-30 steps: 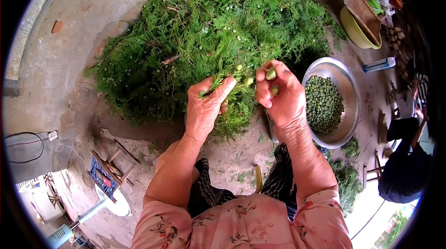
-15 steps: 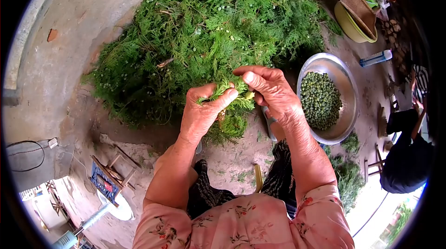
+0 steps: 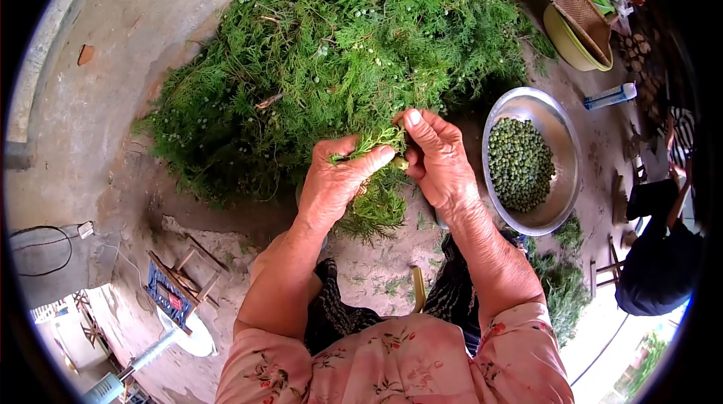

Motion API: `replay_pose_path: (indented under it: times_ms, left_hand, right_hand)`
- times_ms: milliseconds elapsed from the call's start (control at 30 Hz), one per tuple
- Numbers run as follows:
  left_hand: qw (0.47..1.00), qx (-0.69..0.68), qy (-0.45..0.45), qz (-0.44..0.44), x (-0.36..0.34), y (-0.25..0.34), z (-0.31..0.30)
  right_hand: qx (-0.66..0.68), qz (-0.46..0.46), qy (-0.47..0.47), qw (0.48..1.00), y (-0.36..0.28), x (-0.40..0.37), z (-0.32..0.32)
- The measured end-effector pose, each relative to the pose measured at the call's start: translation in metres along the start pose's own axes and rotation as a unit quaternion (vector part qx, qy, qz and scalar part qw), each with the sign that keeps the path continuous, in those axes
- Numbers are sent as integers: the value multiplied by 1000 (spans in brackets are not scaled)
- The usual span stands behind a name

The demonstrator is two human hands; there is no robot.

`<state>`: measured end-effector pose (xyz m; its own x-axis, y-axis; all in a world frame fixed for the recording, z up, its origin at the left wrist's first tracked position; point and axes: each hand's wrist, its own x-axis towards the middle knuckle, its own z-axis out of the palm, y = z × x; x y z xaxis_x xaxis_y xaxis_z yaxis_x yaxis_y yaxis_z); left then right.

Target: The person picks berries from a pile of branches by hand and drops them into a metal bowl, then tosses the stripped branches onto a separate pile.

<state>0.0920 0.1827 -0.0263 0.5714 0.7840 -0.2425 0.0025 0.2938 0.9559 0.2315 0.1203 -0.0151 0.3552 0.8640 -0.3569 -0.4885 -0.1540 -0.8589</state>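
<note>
My left hand [image 3: 335,178] is closed on a green sprig [image 3: 375,204], its thumb pressed across the stem and leaves hanging below. Close beside it, my right hand [image 3: 440,159] has its fingers curled at the sprig's tip, around a small pale green cone [image 3: 401,164]. The thumb points up; part of the fingers is hidden. Beyond both hands lies a large heap of green conifer branches [image 3: 339,50] with small round cones on it. To the right, a metal basin [image 3: 563,178] holds many green cones [image 3: 520,164].
At the upper right are a yellow-green basin [image 3: 561,39] and a woven basket [image 3: 580,9]. A blue and white box [image 3: 610,96] lies below them. A person in dark clothes [image 3: 659,268] is at the right edge. A small stool [image 3: 177,291] and a fan [image 3: 139,362] are lower left.
My right hand has moved slightly down and left, its fingers more curled. My left hand has shifted a little right with the sprig.
</note>
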Motion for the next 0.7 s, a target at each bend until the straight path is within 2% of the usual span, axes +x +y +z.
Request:
replay_pose_path:
  times_ms: [67,100,133,167,200,267,300,400,433,533,600,633,700]
  left_hand:
    - [997,3,-9,-76,-4,8,-3]
    - [997,3,-10,-76,-4,7,-3]
    - [993,-37,44,-106,-4,5,-3]
    - [983,-77,100,-136,-4,3,-4]
    - [982,-77,101,-136,-2,0,-7]
    - [976,-165,51,-132,2,-6,-14]
    - [973,-171,50,-150,3,-7,-15]
    - [972,-181,15,-152,4,-7,-16]
    - [972,-180,15,-152,3,-7,-15]
    - [975,-157,20,-153,1,-1,-12]
    - [990,-94,-12,-100,-2,12,-3]
    - [992,-105,-23,-64,-3,14,-1]
    - [993,-98,-19,-64,-3,13,-1]
  right_hand:
    - [122,59,88,987,-7,-2,3]
    - [181,52,126,974,-10,6,-2]
    - [200,-9,12,980,-2,14,-23]
    - [208,-22,13,978,-7,14,-22]
    - [215,-34,13,976,-11,14,-19]
    - [198,-13,-23,980,-13,13,-21]
    - [180,8,-57,982,-14,11,-23]
    - [112,38,-42,992,-3,12,-21]
    - [153,64,-93,982,1,13,-23]
    - [134,94,-109,980,0,9,-19]
    - [115,109,-128,979,-3,8,-19]
    - [85,106,-128,982,-3,8,-19]
    - [54,102,-127,985,-4,6,-18]
